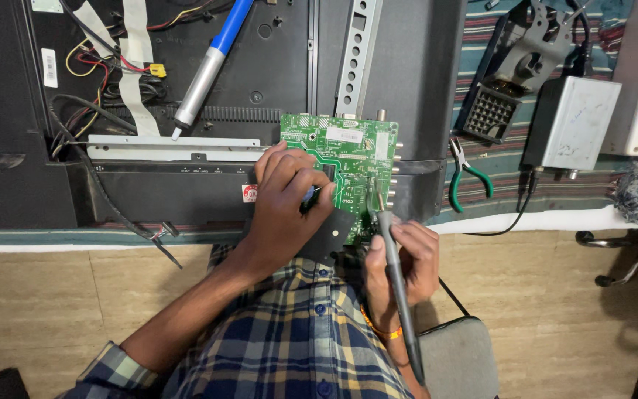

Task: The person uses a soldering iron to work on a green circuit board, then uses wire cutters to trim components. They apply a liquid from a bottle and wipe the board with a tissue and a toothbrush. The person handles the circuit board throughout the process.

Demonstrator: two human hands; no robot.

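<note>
Left hand [286,199] lies curled on the green circuit board [348,159], fingers closed narrow round a small blue-tipped item [309,196] that's mostly hidden by the fingers; can't tell what it is. The board sits tilted at the near edge of the bench [540,219], resting on the black back panel [186,89] of a large opened appliance, w/ a black piece [331,235] just below the board under the left palm.

Right hand [402,266] is shut on a dark soldering iron [396,281], held pen-style; its tip [379,199] points up and touches the board near its lower right corner. The iron's handle runs back down past the wrist, which wears an orange band [385,330]. The person's blue, yellow and white checked shirt [297,332] fills the lower middle.

On the black panel, upper left of the board, a blue and silver desoldering pump [208,63] lies slanted, nozzle down, near white ribbon cables [138,81] and red, yellow and black wires [101,63]. A perforated metal bracket [356,55] stands just above the board. Right of the board, on a striped cloth [511,159], lie green-handled pliers [467,177], well apart from the hands. Further right: a grey metal box [574,122] w/ a black cable, and a black stand [515,70] behind it. A grey stool seat [458,358] shows by the right elbow, over a tan tiled floor [60,295].
</note>
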